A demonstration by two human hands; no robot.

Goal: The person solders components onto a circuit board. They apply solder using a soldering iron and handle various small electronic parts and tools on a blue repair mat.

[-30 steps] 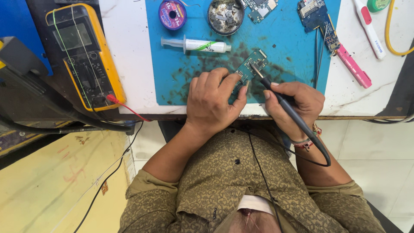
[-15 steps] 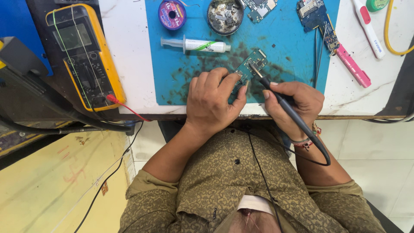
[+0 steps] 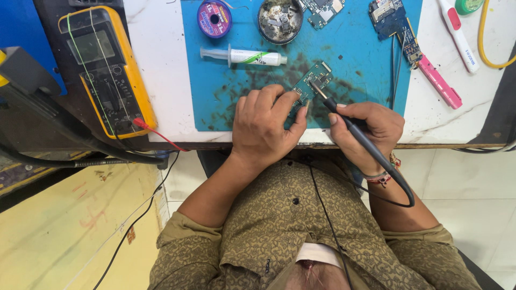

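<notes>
Now my left hand (image 3: 264, 128) pins the small circuit board (image 3: 310, 81) while my right hand (image 3: 371, 129) grips the soldering iron (image 3: 344, 119), tip on it. Next, I judge, needs a steady tip.

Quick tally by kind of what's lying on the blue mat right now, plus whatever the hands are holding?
Circuit boards: 3, one under the left hand at, one at, one at
Soldering iron, in the right hand: 1
Syringe: 1
Solder spool: 1
Round tin of bits: 1
Total: 7

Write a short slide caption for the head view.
Left hand steadies small circuit board while right hand applies soldering iron.
</notes>
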